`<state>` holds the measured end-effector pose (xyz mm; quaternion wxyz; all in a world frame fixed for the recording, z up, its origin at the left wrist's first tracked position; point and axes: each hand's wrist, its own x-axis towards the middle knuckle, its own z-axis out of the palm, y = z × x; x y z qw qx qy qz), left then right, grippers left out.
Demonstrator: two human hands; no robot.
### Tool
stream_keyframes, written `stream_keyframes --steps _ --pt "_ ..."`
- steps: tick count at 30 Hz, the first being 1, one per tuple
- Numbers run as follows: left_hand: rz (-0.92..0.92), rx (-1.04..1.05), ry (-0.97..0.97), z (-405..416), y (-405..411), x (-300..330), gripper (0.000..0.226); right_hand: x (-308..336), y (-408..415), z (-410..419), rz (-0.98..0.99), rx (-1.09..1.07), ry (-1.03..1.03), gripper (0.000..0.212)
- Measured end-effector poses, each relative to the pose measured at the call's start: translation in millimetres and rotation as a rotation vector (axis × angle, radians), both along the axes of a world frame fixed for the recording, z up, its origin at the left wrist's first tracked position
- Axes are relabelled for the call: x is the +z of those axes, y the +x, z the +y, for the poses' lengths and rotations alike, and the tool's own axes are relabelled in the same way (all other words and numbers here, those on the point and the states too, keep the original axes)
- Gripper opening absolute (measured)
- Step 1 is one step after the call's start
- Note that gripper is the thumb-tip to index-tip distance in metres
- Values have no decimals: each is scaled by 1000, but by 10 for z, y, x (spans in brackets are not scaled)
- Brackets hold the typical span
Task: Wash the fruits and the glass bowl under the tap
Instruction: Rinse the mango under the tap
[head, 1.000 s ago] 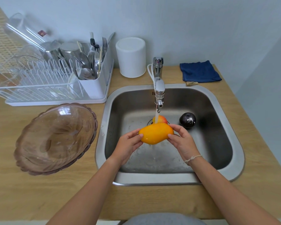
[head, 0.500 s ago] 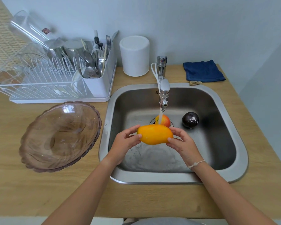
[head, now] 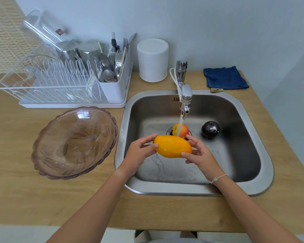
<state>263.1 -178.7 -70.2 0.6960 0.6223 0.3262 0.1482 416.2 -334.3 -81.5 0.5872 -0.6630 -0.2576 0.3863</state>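
While water runs from the tap, I hold the mango across the stream, just in front of and below the spout, over the sink. My left hand curls round its left end with thumb and fingertips, and my right hand pinches its right end the same way, so both are gripping it and neither palm is flat against it.

Wet like this, I judge the skin slick and the fruit fairly heavy for its size, firm enough to squeeze a little but easy to shoot out of a fingertip pinch. Holding it at the two tapered ends lets me turn it under the water; cupping the belly would be safer if it slips.

Behind the mango, under the tap, an apple sits on the drain, and a dark round fruit lies to the right of the tap, apart from the apple. Both would roll if knocked.

Left of the tap, on the counter beside the sink rim, the glass bowl rests tilted and looks wet. It is thin, scalloped and breakable, so I would lift it with both hands under the rim and keep it off the steel edge. Basin room in front of the tap is open; the spout hangs low
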Motion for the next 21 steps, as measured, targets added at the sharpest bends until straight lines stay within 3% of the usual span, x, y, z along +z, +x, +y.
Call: stream_keyframes --steps 7,10,14,17,21 --pt "18 64 349 173 -108 393 40 120 -139 133 224 -63 97 36" --pt "-15 181 404 376 -260 657 36 238 -223 280 311 -103 148 36" --pt "2 423 443 654 -627 873 31 414 -359 550 314 -91 178 35" --pt "117 576 535 909 -1001 919 33 571 -500 805 308 -26 216 48" --pt "247 686 575 1149 -1466 860 38 720 -692 1165 225 61 212 28"
